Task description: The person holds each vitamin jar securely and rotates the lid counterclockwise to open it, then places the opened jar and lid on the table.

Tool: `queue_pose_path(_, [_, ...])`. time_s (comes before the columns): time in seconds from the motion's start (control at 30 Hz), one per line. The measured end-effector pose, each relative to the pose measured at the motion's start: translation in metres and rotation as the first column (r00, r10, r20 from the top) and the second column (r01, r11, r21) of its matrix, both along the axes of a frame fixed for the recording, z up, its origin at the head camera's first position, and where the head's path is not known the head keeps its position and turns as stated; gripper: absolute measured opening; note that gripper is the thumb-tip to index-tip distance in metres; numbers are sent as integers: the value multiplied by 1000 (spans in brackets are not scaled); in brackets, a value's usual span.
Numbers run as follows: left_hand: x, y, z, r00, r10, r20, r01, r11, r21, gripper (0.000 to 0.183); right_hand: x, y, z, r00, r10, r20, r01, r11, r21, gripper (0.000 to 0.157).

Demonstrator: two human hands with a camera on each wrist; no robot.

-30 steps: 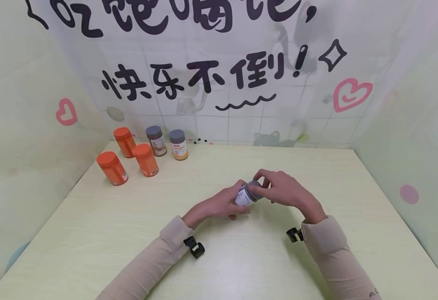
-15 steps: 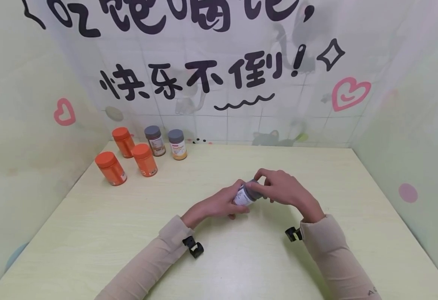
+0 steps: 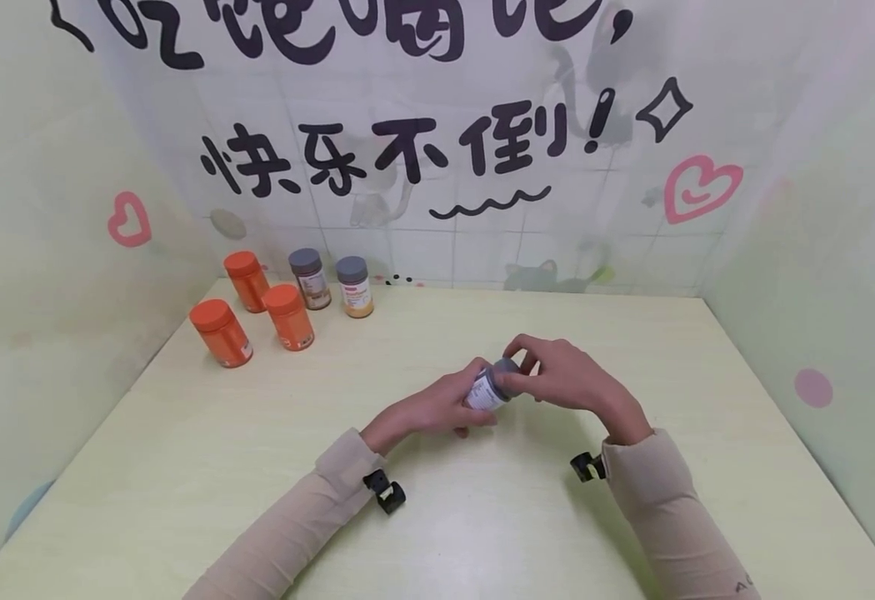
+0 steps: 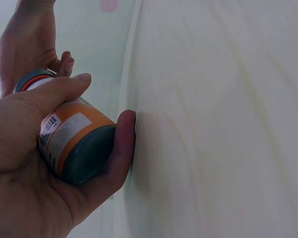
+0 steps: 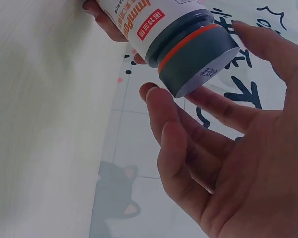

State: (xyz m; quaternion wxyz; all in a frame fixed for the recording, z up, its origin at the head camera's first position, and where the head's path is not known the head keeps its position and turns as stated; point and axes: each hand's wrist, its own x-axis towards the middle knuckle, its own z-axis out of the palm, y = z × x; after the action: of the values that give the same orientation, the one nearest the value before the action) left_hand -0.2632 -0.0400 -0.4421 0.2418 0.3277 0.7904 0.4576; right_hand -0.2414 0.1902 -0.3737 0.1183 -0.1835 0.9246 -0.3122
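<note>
My left hand grips a supplement bottle that lies tilted, its grey lid toward the right. In the left wrist view the bottle's orange label and dark base show between thumb and curled fingers. My right hand is bent around the lid, thumb on the near side and fingers on the far side. Up close in the right wrist view, thumb and index fingertips are right at the lid's edge, while the other fingers curl below it. A thin orange ring shows between lid and neck.
At the back left of the pale table stand several closed bottles: orange ones and two grey-lidded ones, one with a yellow base. Printed cloth walls enclose the table's back and sides.
Both hands stay in place with the bottle. The right fingers have shifted slightly around the lid, leaving more of its grey top in sight.
</note>
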Motion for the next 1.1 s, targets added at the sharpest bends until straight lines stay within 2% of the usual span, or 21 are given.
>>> queue_pose_path(0.2, [0,0,1,1000,-9,-5,9,1000,2,56,0,0,0,999,-35,-24,36,998,52,46])
queue_pose_path(0.63, [0,-1,1,1000,-8,17,8,1000,9,54,-1,0,-2,1000,31,6,-31,999,-26,34])
queue_pose_path(0.93, [0,0,1,1000,-8,8,8,1000,7,54,0,1,-1,1000,-11,-7,11,1000,4,42])
queue_pose_path(1.1, [1,0,2,1000,-3,3,3,1000,2,54,0,0,-2,1000,-9,-27,10,1000,16,37])
